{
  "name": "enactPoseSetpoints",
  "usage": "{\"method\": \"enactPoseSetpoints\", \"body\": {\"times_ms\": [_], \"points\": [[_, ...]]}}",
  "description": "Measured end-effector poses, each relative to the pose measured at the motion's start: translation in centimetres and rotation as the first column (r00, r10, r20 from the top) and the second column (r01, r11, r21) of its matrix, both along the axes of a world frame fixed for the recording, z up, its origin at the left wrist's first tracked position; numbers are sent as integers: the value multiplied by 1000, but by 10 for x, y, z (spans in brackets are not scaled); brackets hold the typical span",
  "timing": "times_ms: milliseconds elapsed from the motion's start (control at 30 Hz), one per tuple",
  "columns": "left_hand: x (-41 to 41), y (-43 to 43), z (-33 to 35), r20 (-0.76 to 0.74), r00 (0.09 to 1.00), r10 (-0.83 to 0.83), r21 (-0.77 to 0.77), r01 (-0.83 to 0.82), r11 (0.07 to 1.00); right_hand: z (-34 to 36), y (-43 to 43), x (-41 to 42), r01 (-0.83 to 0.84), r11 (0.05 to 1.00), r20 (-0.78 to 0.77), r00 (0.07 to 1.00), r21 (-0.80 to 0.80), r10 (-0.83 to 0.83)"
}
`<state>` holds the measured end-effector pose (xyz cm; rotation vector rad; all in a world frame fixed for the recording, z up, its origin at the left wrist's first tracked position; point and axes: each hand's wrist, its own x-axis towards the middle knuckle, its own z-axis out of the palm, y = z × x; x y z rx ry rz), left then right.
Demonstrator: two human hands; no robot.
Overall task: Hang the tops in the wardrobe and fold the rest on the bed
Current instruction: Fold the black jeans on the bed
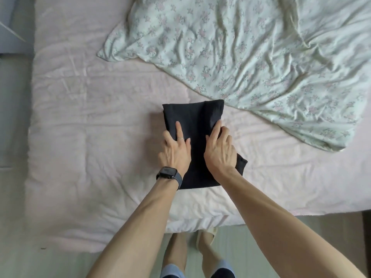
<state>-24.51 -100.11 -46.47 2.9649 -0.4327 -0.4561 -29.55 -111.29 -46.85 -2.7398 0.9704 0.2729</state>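
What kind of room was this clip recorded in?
Most likely a bedroom. A bed with a pale pink sheet fills most of the view, a rumpled floral duvet lies across its far side, and a folded dark garment rests on it.

A bedroom in a home is shown. A bed [80, 117] dressed in a pale pink sheet [104, 167] is spread out under the left hand [174, 151] and the right hand [219, 152]. Beyond them, up to the right, a crumpled floral duvet [261, 57] is thrown across it. Behind the wrists, pale floor [265, 247] and a house slipper [206, 236] are caught at the bed's edge.
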Motion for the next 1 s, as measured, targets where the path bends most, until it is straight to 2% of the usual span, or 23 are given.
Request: {"method": "enactPoseSetpoints", "body": {"times_ms": [100,267,467,633,800,900,1000], "points": [[0,26,56,38,994,105,-51,-103,993,54,19,9,-86,996,86,993,-8,86],[14,100,190,259,927,271,-144,-241,960,178,84,44,-219,976,349,914,-5,207],[33,233,364,516,719,465,-261,-386,885,348,215,95,-405,912,647,680,-61,345],[43,368,480,679,527,511,-286,-451,845,464,352,127,-518,846,787,465,-129,405],[71,522,550,795,357,491,-309,-458,834,534,506,166,-533,825,873,294,-188,389],[91,599,574,815,303,495,-334,-452,827,558,583,186,-536,825,901,247,-180,357],[105,650,594,826,285,487,-339,-439,832,576,633,201,-535,829,920,222,-161,323]]}}
